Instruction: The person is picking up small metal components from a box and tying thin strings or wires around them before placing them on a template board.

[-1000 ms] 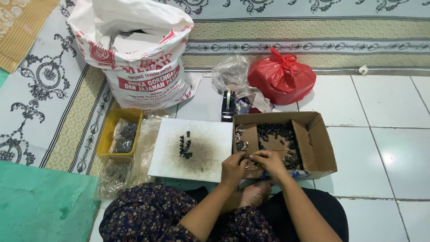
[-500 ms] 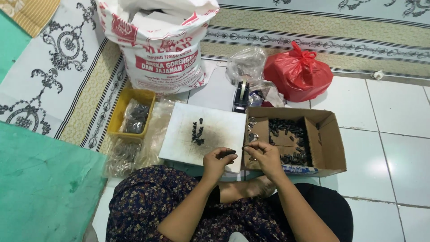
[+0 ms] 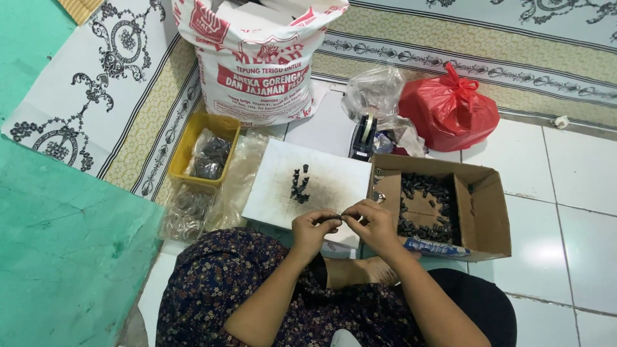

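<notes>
Fingers of my left hand [image 3: 313, 226] and right hand [image 3: 373, 223] meet over my lap, pinched together on a small dark metal piece [image 3: 339, 220] — too small to make out. Just beyond lies the flat white board [image 3: 334, 186] with a little heap of black parts [image 3: 299, 186]. Right of it, the open brown cardboard box [image 3: 485, 212] holds more — farther off, the red plastic bag [image 3: 450, 109].

I sit on a white tiled floor [image 3: 565, 173]. A white board [image 3: 321, 183] lies before me, a cardboard box [image 3: 485, 212] to its right, a yellow tray [image 3: 186, 144] to its left. A big sack [image 3: 257, 64] and red bag [image 3: 450, 109] sit farther off.
</notes>
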